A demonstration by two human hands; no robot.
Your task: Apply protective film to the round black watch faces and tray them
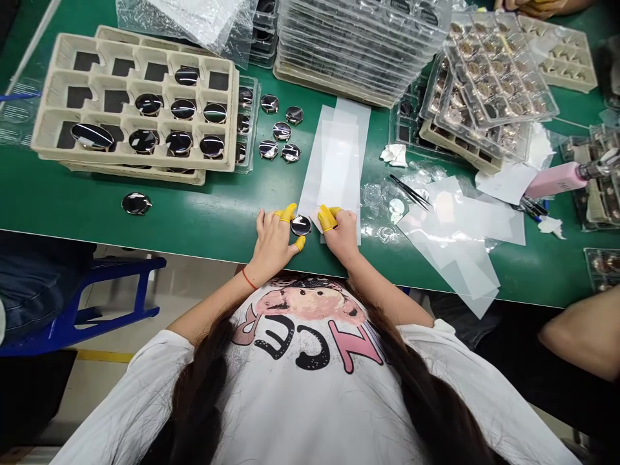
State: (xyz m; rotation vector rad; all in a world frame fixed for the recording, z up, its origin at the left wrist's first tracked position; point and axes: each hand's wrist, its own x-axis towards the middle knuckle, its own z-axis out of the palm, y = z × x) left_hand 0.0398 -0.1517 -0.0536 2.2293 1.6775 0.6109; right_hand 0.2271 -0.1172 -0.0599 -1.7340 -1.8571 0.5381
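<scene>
- The green worktop [62,210] spans the frame, its near edge running just in front of the person's white printed T-shirt [310,394].
- A blue stool [116,303] stands on the floor at lower left, and a co-worker's bare arm [581,336] enters at the right edge.
- At upper left, a pulp tray [55,77] holds glossy black discs in some of its cells; a stack of clear plastic trays [358,39] sits at top center.
- At upper right, clear trays of copper-colored round parts [498,77] lie piled together.
- Loose film sheets [455,226] spread right of the hands, with tweezers [409,192] lying beyond them.
- Pale film strips [336,161] lie lengthwise above the hands, their lower ends reaching under the right grip [340,236].
- The left grip [274,242] sits just left of a round black disc [301,225], which lies flat on the worktop, between the grips and nearer the left. Being round, it shows no long axis.
- Yellow finger cots [327,218] cover several fingertips. The left thumb's cot touches the disc's lower edge, but whether either grip is holding it, I cannot tell.
</scene>
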